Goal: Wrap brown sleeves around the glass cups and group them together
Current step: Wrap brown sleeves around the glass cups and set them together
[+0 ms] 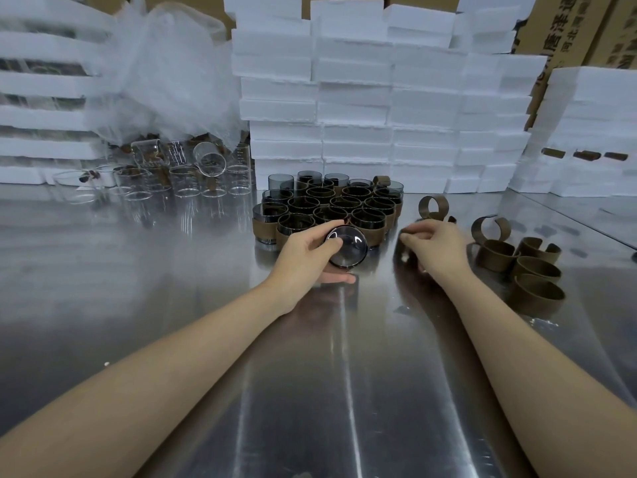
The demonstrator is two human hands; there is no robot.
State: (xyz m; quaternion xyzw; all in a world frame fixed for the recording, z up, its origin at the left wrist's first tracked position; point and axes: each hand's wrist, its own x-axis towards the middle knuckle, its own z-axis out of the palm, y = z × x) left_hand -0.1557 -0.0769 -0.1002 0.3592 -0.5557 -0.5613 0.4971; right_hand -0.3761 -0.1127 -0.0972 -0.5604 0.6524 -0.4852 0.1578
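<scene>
Left hand (305, 251): was wrapped round a smoky glass cup (348, 248), fingers over the top and thumb under it. The cup was tipped on its side, base facing the camera.
Right hand (436, 248): sat low on the worktop (310, 391) just right of that cup with its fingers curled in. Honestly couldn't tell if it was pinching anything.
Grouped cups (331, 208): a tight bunch of dark cups in brown sleeves, all touching, mid-worktop toward the far edge, right behind the left hand. A few at the back looked bare.
Loose sleeves (527, 267): a pile of brown rings toward the right edge, near the right hand, with a couple of open curls standing behind it.
Clear glasses (186, 181): clustered toward the far left, mostly upright, one tipped over.
Foam boxes (355, 98): white, stacked high along the far edge.
</scene>
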